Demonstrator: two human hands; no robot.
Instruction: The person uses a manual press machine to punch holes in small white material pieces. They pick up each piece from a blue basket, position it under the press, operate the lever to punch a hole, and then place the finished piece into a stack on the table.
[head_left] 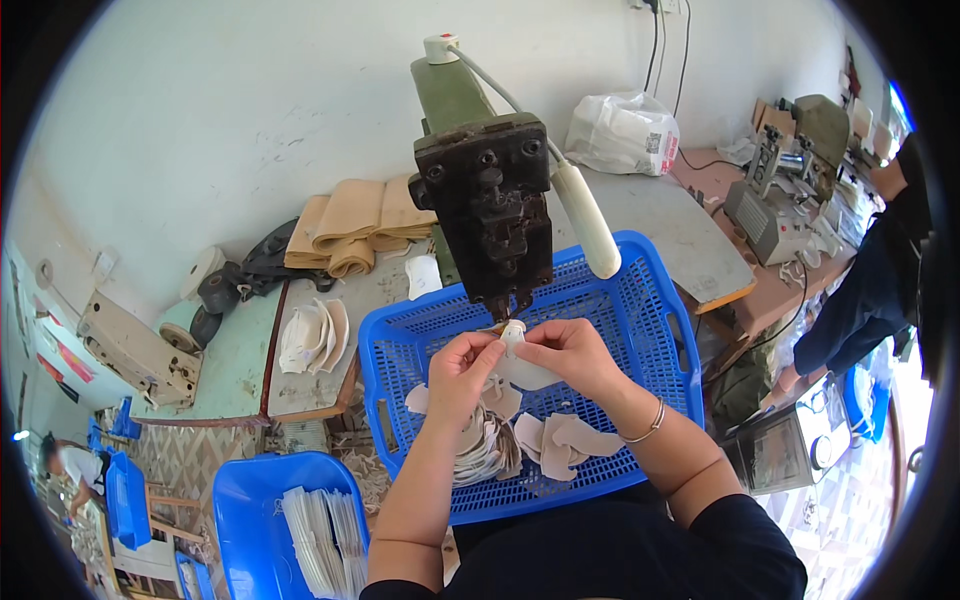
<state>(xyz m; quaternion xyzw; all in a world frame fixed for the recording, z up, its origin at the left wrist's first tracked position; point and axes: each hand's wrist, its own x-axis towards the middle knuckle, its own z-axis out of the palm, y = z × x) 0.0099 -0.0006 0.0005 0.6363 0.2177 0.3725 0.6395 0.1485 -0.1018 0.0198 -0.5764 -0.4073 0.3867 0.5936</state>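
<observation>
White piece [522, 368], pinched shut between left grip [466, 366] and right grip [568, 354], red-printed bag [622, 132]

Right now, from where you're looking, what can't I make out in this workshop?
All in the head view:
White piece: its gripped edges, covered by the left hand and right hand.
Pale stack in the blue basket: the piece count, lost to overlap.
Person at right: the head, cut off by the dark rim.
Person at far left: finger detail, too small.
</observation>
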